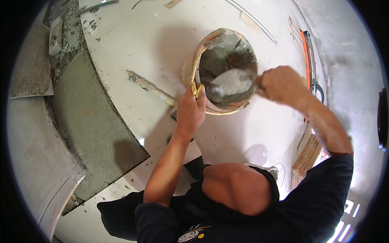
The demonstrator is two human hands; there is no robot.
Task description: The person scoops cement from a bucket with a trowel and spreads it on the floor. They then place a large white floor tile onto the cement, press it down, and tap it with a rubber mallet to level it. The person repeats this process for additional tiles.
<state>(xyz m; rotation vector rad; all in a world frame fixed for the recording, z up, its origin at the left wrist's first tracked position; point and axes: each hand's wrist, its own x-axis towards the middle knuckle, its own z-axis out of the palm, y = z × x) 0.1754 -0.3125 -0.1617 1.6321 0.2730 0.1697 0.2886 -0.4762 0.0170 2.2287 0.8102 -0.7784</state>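
From here I see the left hand (pixel 190 112) pinch a bucket (pixel 187 69) by its yellowed rim, just beyond the fingers; wet grey mortar (pixel 214 60) lies inside. The right hand (pixel 282 87) curls its fingers around a trowel (pixel 235 82), blurred blade left of them, within the bucket.

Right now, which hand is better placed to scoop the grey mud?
Probably the right hand: it holds the trowel, blurred inside the bucket, while the left hand grips the bucket's rim.
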